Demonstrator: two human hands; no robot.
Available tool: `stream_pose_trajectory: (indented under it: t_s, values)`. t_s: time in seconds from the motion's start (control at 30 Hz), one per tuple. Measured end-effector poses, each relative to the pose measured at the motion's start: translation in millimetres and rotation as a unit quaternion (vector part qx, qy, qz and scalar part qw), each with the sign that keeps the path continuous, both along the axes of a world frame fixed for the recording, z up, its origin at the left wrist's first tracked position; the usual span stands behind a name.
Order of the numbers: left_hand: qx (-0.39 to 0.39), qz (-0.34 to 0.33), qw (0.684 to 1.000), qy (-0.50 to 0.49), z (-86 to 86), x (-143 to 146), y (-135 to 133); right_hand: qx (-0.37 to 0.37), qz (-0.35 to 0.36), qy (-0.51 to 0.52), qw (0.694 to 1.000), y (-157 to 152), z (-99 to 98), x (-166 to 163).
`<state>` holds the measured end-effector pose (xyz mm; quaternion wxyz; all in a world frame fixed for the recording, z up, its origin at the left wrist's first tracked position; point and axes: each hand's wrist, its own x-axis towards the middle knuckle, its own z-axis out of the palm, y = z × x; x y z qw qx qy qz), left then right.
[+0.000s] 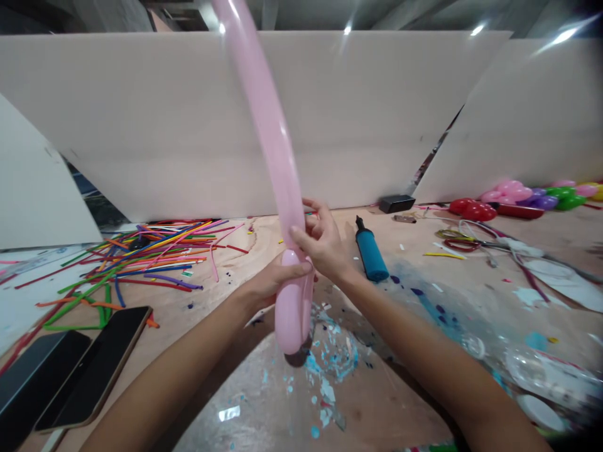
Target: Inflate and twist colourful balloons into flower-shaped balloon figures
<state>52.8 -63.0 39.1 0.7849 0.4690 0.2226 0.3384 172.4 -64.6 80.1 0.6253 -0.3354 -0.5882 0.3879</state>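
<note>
A long pink modelling balloon (pixel 273 138) rises from my hands past the top edge of the view, leaning left. Its lower end is bent into a folded loop that hangs just above the table. My left hand (pixel 276 278) is closed round the folded part, thumb across the front. Just above it, my right hand (pixel 320 242) pinches the balloon where the long part meets the loop. Part of the right fingers is hidden behind the balloon. To the right of my hands lies a blue hand pump (pixel 372 251) with a black nozzle.
Many uninflated balloons (pixel 160 257) lie heaped at left, near a black phone (pixel 97 370) and a dark box (pixel 40 376). Inflated balloon shapes (pixel 509 191), cables (pixel 464 238) and a clear plastic bottle (pixel 541 370) are at right. White boards (pixel 188 125) stand behind the paint-spotted table (pixel 254 402).
</note>
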Motion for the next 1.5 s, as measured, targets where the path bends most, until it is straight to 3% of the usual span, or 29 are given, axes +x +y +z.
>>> stream_pose_trajectory:
  t_s: [0.17,0.33,0.43,0.57,0.7,0.9,1.0,1.1,1.17,1.27,1.37,1.43,1.5]
  values:
    - [0.047,-0.057,0.996,0.041,0.1,-12,6,-0.091,0.092,0.114,0.985,1,1.8,3]
    - [0.067,-0.116,0.99,0.031,-3.5,-12,6,-0.099,0.108,0.044,0.988,-7,9.5,8]
    - [0.016,-0.14,0.99,-0.016,-5.6,-13,7,-0.132,0.116,0.004,0.984,-7,16.1,15]
    - [-0.058,-0.16,0.983,-0.062,-2.5,-17,12,-0.075,0.152,0.035,0.985,4,18.0,23]
    - [-0.094,-0.137,0.982,-0.085,6.9,-15,10,-0.052,0.173,0.057,0.982,17,10.7,28]
    - [-0.132,-0.106,0.981,-0.097,14.6,-7,1,-0.055,0.122,0.027,0.991,29,-0.5,33]
    - [-0.139,-0.076,0.983,-0.089,14.6,-12,7,-0.024,0.057,-0.106,0.992,26,3.0,37]
    - [-0.126,-0.049,0.989,-0.066,12.3,-20,17,0.017,0.021,-0.294,0.956,18,10.2,40]
    - [-0.11,-0.037,0.992,-0.05,10.3,-24,22,0.045,-0.013,-0.352,0.935,14,13.4,40]
    - [-0.078,-0.009,0.995,-0.054,8.9,-25,23,0.068,-0.055,-0.381,0.921,13,12.3,38]
    - [-0.045,0.021,0.998,-0.045,10.9,-22,20,0.084,-0.03,-0.4,0.912,15,5.6,34]
    - [-0.055,0.043,0.997,-0.033,13.4,-20,19,0.14,-0.068,-0.403,0.902,17,-0.2,32]
    - [-0.079,0.065,0.995,-0.024,16.1,-21,20,0.238,-0.136,-0.428,0.861,18,-5.8,31]
